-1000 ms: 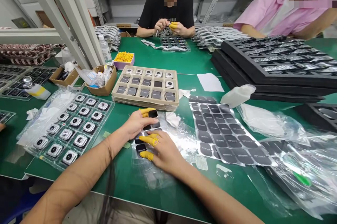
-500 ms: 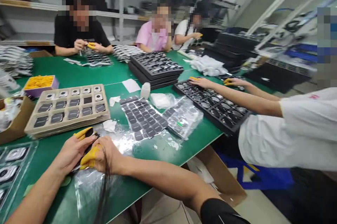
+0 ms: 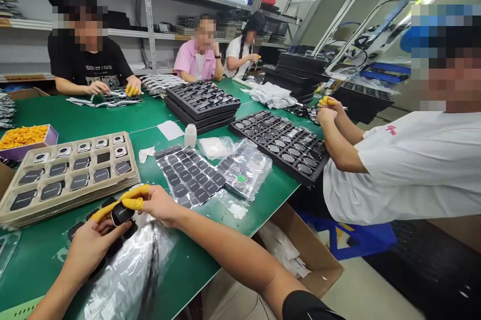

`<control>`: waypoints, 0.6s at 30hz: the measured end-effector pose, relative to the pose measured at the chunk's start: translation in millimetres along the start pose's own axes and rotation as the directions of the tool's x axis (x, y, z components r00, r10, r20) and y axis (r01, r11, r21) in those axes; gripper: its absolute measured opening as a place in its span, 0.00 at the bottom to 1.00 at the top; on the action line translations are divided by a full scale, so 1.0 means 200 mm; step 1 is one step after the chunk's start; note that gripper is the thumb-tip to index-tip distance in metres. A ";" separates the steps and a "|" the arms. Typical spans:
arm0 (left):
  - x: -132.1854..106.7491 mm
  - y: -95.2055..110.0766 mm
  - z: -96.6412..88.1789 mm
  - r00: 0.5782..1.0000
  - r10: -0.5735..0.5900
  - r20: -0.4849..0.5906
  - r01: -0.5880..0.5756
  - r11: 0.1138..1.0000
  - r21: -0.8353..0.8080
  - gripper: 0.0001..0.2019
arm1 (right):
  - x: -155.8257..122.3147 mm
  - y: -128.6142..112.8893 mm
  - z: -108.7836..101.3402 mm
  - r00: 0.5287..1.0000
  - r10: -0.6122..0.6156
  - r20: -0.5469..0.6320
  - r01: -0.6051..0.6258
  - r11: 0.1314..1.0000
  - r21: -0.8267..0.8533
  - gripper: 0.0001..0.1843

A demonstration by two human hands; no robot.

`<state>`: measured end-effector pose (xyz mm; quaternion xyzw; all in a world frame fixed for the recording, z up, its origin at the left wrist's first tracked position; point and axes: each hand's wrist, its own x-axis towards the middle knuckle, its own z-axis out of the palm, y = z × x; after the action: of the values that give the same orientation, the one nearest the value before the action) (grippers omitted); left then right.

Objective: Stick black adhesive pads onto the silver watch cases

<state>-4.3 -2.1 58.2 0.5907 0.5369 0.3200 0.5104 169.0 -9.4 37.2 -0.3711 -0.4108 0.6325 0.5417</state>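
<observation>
Head view across a green workbench (image 3: 205, 240) from its near edge. The left hand (image 3: 92, 247) and right hand (image 3: 158, 204), fingers sheathed in yellow finger cots (image 3: 135, 204), hold a black rounded-square pad (image 3: 122, 214) between them above a silvery plastic bag (image 3: 128, 272). Left of the hands lies a beige compartment tray (image 3: 86, 192) of watch-like modules and black pads; to the right, a plastic-covered sheet of black pads (image 3: 186, 177). A co-worker in a white T-shirt (image 3: 398, 170) sits beyond the bench's right edge.
</observation>
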 end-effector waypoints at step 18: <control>0.01 -0.05 0.01 0.989 -0.117 0.089 0.128 0.982 -0.138 0.45 | 0.02 0.07 0.01 0.997 0.072 -0.011 -0.071 0.993 0.092 0.26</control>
<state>-5.9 -1.5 48.2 0.5309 0.5268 0.3015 0.5914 161.0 -5.9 25.5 -0.3648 -0.3641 0.6669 0.5381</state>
